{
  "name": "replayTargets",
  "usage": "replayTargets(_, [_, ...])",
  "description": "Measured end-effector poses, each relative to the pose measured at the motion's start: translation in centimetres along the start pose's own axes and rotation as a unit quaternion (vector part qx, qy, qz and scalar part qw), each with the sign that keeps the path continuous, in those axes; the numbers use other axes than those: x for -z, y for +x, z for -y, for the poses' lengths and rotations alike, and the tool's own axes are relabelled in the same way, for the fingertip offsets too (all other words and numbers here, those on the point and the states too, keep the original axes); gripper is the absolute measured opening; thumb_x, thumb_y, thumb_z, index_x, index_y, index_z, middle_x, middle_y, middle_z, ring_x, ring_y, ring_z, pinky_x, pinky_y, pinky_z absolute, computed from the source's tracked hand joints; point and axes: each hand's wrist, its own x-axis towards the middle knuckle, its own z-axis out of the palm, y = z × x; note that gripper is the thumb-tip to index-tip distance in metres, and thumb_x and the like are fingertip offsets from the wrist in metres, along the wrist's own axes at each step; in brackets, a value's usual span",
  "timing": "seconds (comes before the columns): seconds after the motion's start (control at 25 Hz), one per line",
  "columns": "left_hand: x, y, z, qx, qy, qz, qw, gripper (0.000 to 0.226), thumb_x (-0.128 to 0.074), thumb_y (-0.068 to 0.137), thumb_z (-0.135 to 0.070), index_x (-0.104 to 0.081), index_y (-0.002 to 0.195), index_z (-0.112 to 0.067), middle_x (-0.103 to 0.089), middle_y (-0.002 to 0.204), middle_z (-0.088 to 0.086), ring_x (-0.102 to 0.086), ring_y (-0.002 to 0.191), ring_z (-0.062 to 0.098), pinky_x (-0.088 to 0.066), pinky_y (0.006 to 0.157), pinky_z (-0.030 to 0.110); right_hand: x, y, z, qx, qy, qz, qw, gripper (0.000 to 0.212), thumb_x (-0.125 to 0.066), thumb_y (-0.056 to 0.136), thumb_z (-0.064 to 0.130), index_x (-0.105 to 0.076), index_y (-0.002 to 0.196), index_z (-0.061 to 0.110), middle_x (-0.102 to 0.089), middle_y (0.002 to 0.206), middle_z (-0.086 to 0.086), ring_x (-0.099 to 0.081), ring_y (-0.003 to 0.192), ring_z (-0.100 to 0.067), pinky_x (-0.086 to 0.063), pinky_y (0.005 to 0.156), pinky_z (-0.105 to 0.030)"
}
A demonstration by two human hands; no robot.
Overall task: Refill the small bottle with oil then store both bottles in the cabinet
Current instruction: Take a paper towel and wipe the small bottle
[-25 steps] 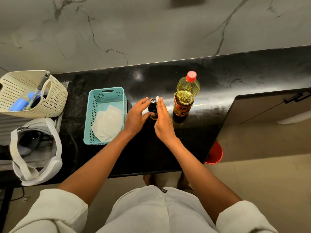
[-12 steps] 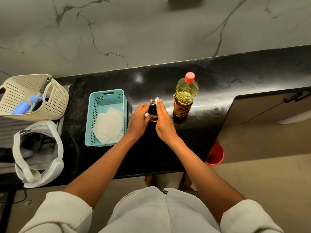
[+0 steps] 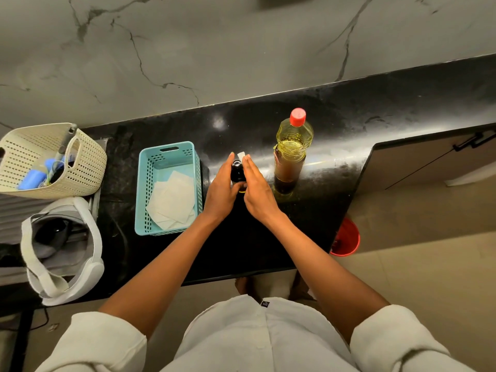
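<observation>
A small dark bottle (image 3: 237, 171) with a black top stands on the black counter (image 3: 335, 130), between my hands. My left hand (image 3: 221, 190) wraps its left side. My right hand (image 3: 259, 191) lies flat against its right side, with a bit of white tissue (image 3: 241, 155) showing at the fingertips. The big oil bottle (image 3: 292, 151), clear with yellow oil and a red cap, stands upright just right of my right hand, untouched. Most of the small bottle's body is hidden by my fingers.
A teal basket (image 3: 169, 189) with white paper squares sits left of my hands. Further left are a cream basket (image 3: 53, 162) with tools and a white headset (image 3: 61, 251). A cabinet door (image 3: 429, 162) with a black handle is right. A red bucket (image 3: 346, 238) stands on the floor.
My hands stay around the small bottle; my right hand's fingers have straightened and slid slightly up along it. The big bottle has not moved.
</observation>
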Motion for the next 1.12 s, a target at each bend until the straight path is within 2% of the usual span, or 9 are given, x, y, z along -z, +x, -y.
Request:
replayTargets(0.08, [0.3, 0.8, 0.1, -0.005, 0.002, 0.018, 1.000, 0.074, -0.072, 0.098, -0.008, -0.039, 0.163, -0.022, -0.055, 0.159, 0.001, -0.054, 0.145, 0.020, -0.046, 0.121, 0.045, -0.2, -0.3, 0.3, -0.006, 0.005, 0.001, 1.000, 0.079, -0.038, 0.097, -0.014, -0.011, 0.169, 0.007, -0.010, 0.178, -0.011, -0.010, 0.165, -0.023, -0.020, 0.133, -0.044])
replayTargets(0.24, [0.3, 0.7, -0.2, -0.028, 0.024, -0.021, 0.999, 0.054, -0.071, 0.100, -0.016, -0.053, 0.151, -0.019, -0.066, 0.143, 0.000, -0.063, 0.128, 0.016, -0.054, 0.108, 0.044, -2.0, -3.0, 1.2, -0.014, -0.005, -0.051, 0.999, 0.079, -0.037, 0.097, -0.016, -0.010, 0.169, 0.003, -0.005, 0.178, -0.013, -0.006, 0.166, -0.024, -0.014, 0.134, -0.037])
replayTargets(0.36, [-0.3, 0.1, -0.4, -0.013, 0.028, -0.038, 0.999, 0.054, -0.067, 0.104, -0.022, -0.049, 0.155, -0.019, -0.064, 0.146, 0.001, -0.062, 0.130, 0.017, -0.054, 0.108, 0.040, -2.7, -3.6, 1.9, -0.009, -0.012, -0.067, 0.998, 0.078, -0.038, 0.099, -0.014, -0.008, 0.168, 0.002, -0.001, 0.178, -0.015, -0.003, 0.166, -0.026, -0.013, 0.132, -0.034])
replayTargets(0.52, [-0.6, -1.0, -0.1, -0.019, 0.045, -0.022, 0.999, 0.064, -0.059, 0.107, -0.016, -0.034, 0.166, -0.022, -0.057, 0.153, 0.003, -0.060, 0.133, 0.017, -0.055, 0.105, 0.035, -1.2, -0.8, 1.6, -0.044, 0.012, -0.056, 0.997, 0.072, -0.042, 0.106, -0.003, -0.009, 0.169, 0.004, -0.002, 0.178, -0.013, -0.009, 0.165, -0.028, -0.022, 0.133, -0.044])
replayTargets(0.6, [-0.4, -0.8, -0.1, -0.020, 0.059, -0.039, 0.997, 0.060, -0.056, 0.108, -0.017, -0.036, 0.165, -0.022, -0.060, 0.150, 0.003, -0.063, 0.129, 0.019, -0.057, 0.101, 0.040, -1.3, -0.9, 1.6, -0.047, 0.017, -0.064, 0.997, 0.071, -0.042, 0.106, -0.004, -0.010, 0.169, 0.003, -0.003, 0.178, -0.013, -0.008, 0.165, -0.028, -0.021, 0.133, -0.045])
replayTargets(0.76, [-0.5, -1.0, -0.3, -0.001, 0.042, -0.062, 0.997, 0.056, -0.064, 0.104, -0.024, -0.047, 0.157, -0.022, -0.062, 0.146, 0.002, -0.064, 0.128, 0.020, -0.057, 0.103, 0.043, -3.4, -4.1, 2.1, -0.018, 0.015, -0.103, 0.994, 0.073, -0.040, 0.103, -0.010, -0.009, 0.168, 0.001, 0.000, 0.178, -0.015, -0.002, 0.166, -0.027, -0.014, 0.134, -0.037])
replayTargets(0.84, [0.1, -0.9, -0.3, 0.001, 0.013, -0.048, 0.999, 0.062, -0.072, 0.100, -0.025, -0.046, 0.156, -0.025, -0.059, 0.146, 0.002, -0.062, 0.128, 0.019, -0.057, 0.105, 0.044, -3.8, -4.8, 1.7, -0.008, 0.011, -0.107, 0.994, 0.076, -0.041, 0.099, -0.015, -0.012, 0.167, -0.001, -0.004, 0.178, -0.017, -0.007, 0.165, -0.029, -0.017, 0.133, -0.036])
replayTargets(0.96, [1.7, 0.9, -0.2, 0.002, 0.011, 0.027, 1.000, 0.088, -0.086, 0.088, -0.016, -0.039, 0.161, -0.025, -0.051, 0.153, 0.005, -0.053, 0.141, 0.022, -0.050, 0.113, 0.042, -3.2, -4.4, 1.0, -0.045, 0.037, -0.101, 0.993, 0.078, -0.040, 0.095, -0.018, -0.017, 0.167, 0.001, -0.012, 0.177, -0.016, -0.014, 0.164, -0.027, -0.021, 0.131, -0.033])
replayTargets(1.12, [2.5, 1.8, -0.4, -0.006, 0.011, 0.046, 0.999, 0.073, -0.092, 0.077, -0.013, -0.061, 0.142, -0.021, -0.070, 0.136, 0.000, -0.064, 0.129, 0.021, -0.050, 0.113, 0.050, -2.6, -2.1, 0.4, -0.162, 0.155, -0.053, 0.973, 0.079, -0.038, 0.098, -0.009, -0.018, 0.170, 0.017, -0.033, 0.172, -0.010, -0.032, 0.159, -0.027, -0.032, 0.128, -0.048])
